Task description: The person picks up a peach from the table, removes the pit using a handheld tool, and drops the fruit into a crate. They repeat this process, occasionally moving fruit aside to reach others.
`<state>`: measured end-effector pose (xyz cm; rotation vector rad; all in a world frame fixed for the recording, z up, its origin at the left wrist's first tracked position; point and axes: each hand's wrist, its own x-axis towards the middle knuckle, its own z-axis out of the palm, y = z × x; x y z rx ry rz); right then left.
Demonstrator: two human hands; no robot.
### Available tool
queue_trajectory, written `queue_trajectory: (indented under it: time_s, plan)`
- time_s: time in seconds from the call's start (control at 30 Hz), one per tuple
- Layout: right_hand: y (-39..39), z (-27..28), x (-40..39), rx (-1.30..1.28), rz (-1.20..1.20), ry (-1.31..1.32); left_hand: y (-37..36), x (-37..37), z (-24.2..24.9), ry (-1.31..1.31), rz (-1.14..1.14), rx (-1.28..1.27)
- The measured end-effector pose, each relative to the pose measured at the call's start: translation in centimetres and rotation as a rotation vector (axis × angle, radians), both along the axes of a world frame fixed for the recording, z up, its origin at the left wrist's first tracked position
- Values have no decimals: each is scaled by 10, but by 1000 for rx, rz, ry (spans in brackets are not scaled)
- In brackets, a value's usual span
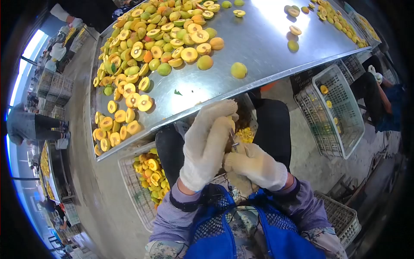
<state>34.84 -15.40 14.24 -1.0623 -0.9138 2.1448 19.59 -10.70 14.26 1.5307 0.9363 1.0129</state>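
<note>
My left hand [208, 140], in a white work glove, is closed with its fingers pointing up and bent inward. A sliver of yellow peach [235, 117] shows at its fingertips; the rest is hidden by the glove. My right hand [258, 167], also gloved, is wrapped round a small hand tool with a thin metal shaft [234, 140], whose tip reaches toward the left palm. Below both hands, yellow fruit bits [246, 134] lie in a container between my knees. Halved peaches [189, 55] are heaped on the metal table [185, 101] ahead.
A crate of peach halves [151, 172] stands on the floor by my left leg. At the right, a tilted plastic crate [332, 112] has several halves stuck in it, beside another seated person [379, 95]. A person [36, 125] bends over at the far left.
</note>
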Motion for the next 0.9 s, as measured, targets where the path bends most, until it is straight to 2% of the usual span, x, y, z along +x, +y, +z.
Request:
queue_trajectory:
  time_s: [0.03, 0.1, 0.17, 0.23, 0.27, 0.33, 0.37, 0.43, 0.47, 0.53, 0.57, 0.63, 0.67, 0.73, 0.77, 0.83, 0.87, 0.9]
  plan:
    - [1, -1, 1, -20, -37, 28, 1, 2, -1, 0, -1, 1]
    - [-9, -21, -3, 53, -128, 23, 3, 5, -6, 174, 105, 604]
    - [-9, -21, 0, 125, -219, 16, 1, 7, -14, 120, 118, 616]
    - [-1, -11, 10, -23, 55, 58, 2, 3, -17, 136, 60, 529]
    - [-2, -12, 9, -24, 54, 58, 1, 3, -15, 136, 59, 528]
    - [-4, -16, 4, 55, 16, -15, -5, 3, -7, -461, -27, -345]
    - [-4, -17, 6, 54, 13, -15, -6, 2, -6, -460, -30, -347]
    - [-5, -19, 9, -123, 103, 45, -8, -1, -6, -130, 1, -121]
    - [-6, -18, 7, -123, 107, 44, -5, -3, -5, -130, 4, -121]
    - [-13, -18, 3, -167, -83, 181, 5, -4, -2, -13, -128, 83]
    - [-17, -20, 2, -168, -83, 181, 7, -3, 1, -13, -128, 83]
    - [-24, -26, 2, -85, -225, 250, 7, -3, 6, -47, -156, -155]
    - [-23, -27, 4, -85, -226, 250, 6, -2, 4, -47, -157, -155]
    - [-19, -27, 8, -287, -148, 314, 4, 2, -2, -23, -89, 160]
    - [-17, -25, 7, -288, -150, 312, 4, 3, 0, -25, -90, 159]
    - [-12, -15, 0, -242, -142, 251, 5, 3, 9, -53, -65, -257]
    - [-8, -9, 0, -240, -139, 252, 6, 3, 10, -53, -62, -255]
    - [-4, -3, 0, -204, -76, 159, 7, 4, 10, -166, -38, -347]
